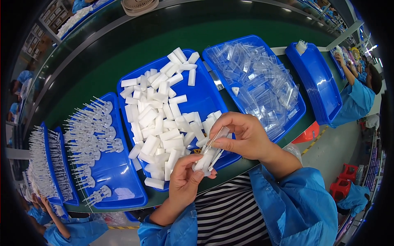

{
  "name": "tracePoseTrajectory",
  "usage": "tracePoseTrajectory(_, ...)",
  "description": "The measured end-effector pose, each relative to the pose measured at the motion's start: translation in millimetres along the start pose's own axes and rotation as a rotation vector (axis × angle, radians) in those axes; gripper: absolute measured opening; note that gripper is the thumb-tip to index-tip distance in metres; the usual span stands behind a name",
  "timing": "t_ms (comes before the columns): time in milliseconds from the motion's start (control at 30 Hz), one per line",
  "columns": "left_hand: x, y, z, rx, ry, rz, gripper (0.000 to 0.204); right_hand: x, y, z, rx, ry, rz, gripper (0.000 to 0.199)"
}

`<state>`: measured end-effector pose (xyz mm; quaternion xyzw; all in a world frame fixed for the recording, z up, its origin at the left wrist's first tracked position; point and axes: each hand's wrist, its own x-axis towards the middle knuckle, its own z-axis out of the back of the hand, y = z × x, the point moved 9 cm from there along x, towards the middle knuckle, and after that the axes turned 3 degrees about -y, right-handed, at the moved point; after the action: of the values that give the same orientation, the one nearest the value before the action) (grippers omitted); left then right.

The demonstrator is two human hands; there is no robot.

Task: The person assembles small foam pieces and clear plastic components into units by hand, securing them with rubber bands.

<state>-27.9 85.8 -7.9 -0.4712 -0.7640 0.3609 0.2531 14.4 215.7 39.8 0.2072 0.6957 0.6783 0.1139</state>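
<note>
My left hand (184, 178) is closed round the lower end of a small white plastic piece with thin prongs (203, 163), pinching it between thumb and fingers. Just above it, my right hand (242, 136) pinches a clear plastic sleeve (221, 134) against the same piece. How far the two parts overlap is hard to make out behind the fingers. Both hands are over the near right edge of a blue tray (201, 92) heaped with white blocks (158, 119).
To the right, another blue tray (301, 107) holds many clear plastic sleeves (258, 78). Stacked blue trays (318, 78) stand beyond it. At left, a blue tray (123, 180) carries white pronged parts (92, 131). A fan (139, 5) sits across the green belt (111, 61). Co-workers sit on both sides.
</note>
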Motion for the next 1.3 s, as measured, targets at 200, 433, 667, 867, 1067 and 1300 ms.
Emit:
tracePoseTrajectory(200,-1.1,0.8,2.0,0.061,-0.026,0.010,0.032,-0.2,-6.8,2.5,0.023,-0.031,-0.082,0.021)
tracePoseTrajectory(433,0.9,3.5,2.4,0.024,-0.050,0.052,0.029,-0.9,18.6,2.7,-0.415,-0.018,0.112,0.017)
tracePoseTrajectory(667,-3.2,-2.5,-1.1,0.131,-0.031,-0.006,0.030,1.5,10.6,-0.9,-0.216,0.008,-0.055,0.021)
tracePoseTrajectory(867,-11.6,-9.2,0.6,0.125,0.031,-0.057,0.039,-8.6,-2.0,-17.0,0.042,0.176,-0.121,0.019)
tracePoseTrajectory(1067,-11.1,-15.1,-2.9,0.268,0.084,-0.092,0.031,-6.8,0.3,-9.3,0.103,0.064,-0.082,0.027)
tracePoseTrajectory(1300,-13.4,-13.3,4.0,0.352,0.044,-0.103,0.024,-10.5,-2.9,-22.5,-0.012,0.160,-0.063,0.034)
